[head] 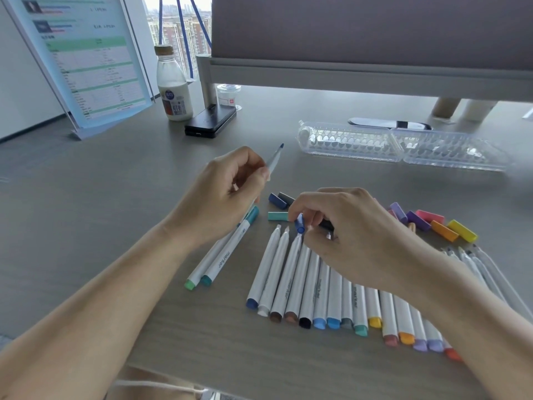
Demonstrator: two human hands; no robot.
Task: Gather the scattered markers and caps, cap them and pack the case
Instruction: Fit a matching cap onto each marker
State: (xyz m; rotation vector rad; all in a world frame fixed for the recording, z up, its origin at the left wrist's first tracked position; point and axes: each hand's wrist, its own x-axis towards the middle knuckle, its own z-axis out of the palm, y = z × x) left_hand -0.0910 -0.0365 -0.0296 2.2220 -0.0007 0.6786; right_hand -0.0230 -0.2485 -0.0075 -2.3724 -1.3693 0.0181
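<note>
My left hand [227, 194] is closed around an uncapped white marker [275, 159], its blue tip pointing up and to the right. My right hand [340, 226] pinches a blue cap [300, 223] just above a row of several uncapped white markers [317, 284] lying side by side. Two capped markers [222, 255] lie to the left of the row. Loose caps lie beyond my hands: dark blue, grey and teal ones [278, 207] in the middle, purple, pink, orange and yellow ones [438, 225] to the right. The clear plastic case [403, 145] lies open further back.
A milk bottle [173, 85], a black box [210, 121] and a small jar [228, 93] stand at the back left beside a tilted document stand [83, 59]. A grey partition [369, 53] runs along the back. The desk's near edge is close to my body.
</note>
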